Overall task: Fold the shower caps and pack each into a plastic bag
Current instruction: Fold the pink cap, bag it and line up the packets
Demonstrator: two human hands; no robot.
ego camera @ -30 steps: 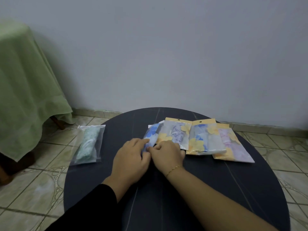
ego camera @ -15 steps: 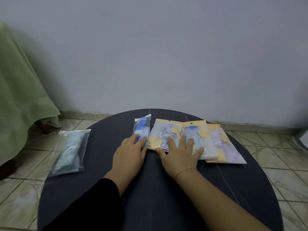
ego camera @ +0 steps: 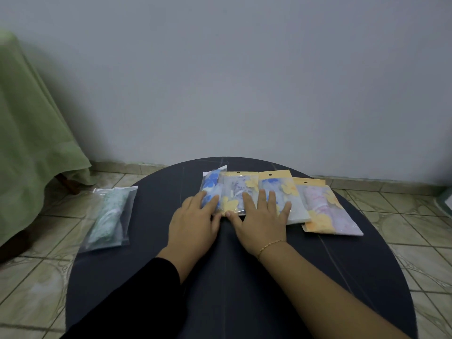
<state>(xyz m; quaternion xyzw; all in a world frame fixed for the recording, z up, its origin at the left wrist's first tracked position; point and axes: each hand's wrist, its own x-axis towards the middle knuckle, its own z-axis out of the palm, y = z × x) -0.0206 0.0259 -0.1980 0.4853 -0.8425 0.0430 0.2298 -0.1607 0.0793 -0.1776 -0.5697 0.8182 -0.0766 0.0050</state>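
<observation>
A: Left hand (ego camera: 195, 223) flat, fingers straight, pressing blue-print bagged cap (ego camera: 210, 189) onto round dark worktop (ego camera: 156, 241). Not gripping.

B: Right hand (ego camera: 260, 222)?

A: Also flat, fingers spread, resting across lilac-print pack (ego camera: 236, 194) and blue pack with yellow header (ego camera: 281, 192). Holding nothing. Gold bracelet (ego camera: 270, 245) at wrist.

B: Rest of packs?

A: Pink-print pack (ego camera: 325, 209) rightmost, overlapped by blue one, row fanned near far edge. Green-print bagged cap (ego camera: 110, 217) well apart at left edge, overhanging tiled floor (ego camera: 36, 277). Green cloth (ego camera: 31, 133) far left.

B: Handling?

A: Probably very light, soft, squashy inside; film looks glossy, likely slippery, packs sliding over each other. Nothing fragile. Overhanging one maybe at risk of tipping off.

B: Where to take hold?

A: Best guess: pinch at stiffer yellow header or bag edge, not slick middle. For clear bags, pinch sealed end, press flat to push air out.

B: Progress?

A: All visible caps look bagged; likely tidying stage. No loose cap visible.
</observation>
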